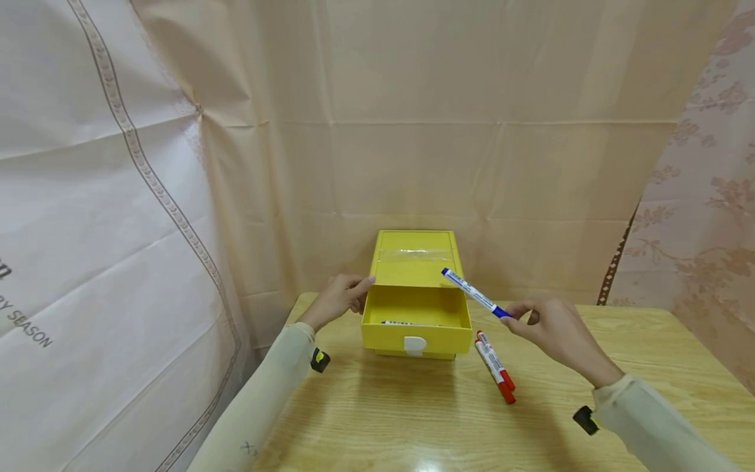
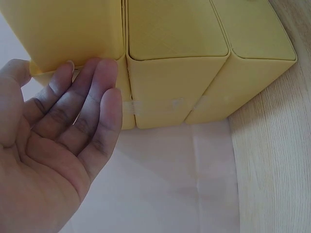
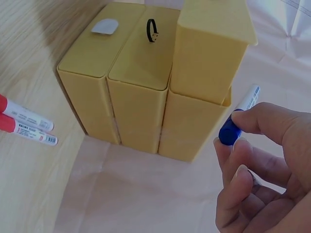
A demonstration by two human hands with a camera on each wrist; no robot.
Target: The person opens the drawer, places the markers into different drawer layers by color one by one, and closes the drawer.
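A yellow drawer unit [image 1: 413, 269] stands on the table with its top drawer [image 1: 383, 337] pulled out. Inside that drawer lies a marker [image 1: 398, 322], mostly hidden by the front wall. My left hand [image 1: 337, 300] rests against the unit's left side, thumb at the top edge; in the left wrist view its fingers [image 2: 92, 109] are loosely extended along the side. Right of the unit, my right hand [image 1: 557, 333] pinches a blue marker [image 1: 474, 294] by its capped end [image 3: 229, 133]. The marker slants up and left above the drawer's right side.
Two red-capped markers [image 1: 494, 367] lie side by side on the wooden table [image 1: 407, 419], right of the unit. Two lower drawers appear below the pulled-out one in the right wrist view, one with a black loop handle [image 3: 151, 31]. Behind hangs a beige curtain [image 1: 413, 131].
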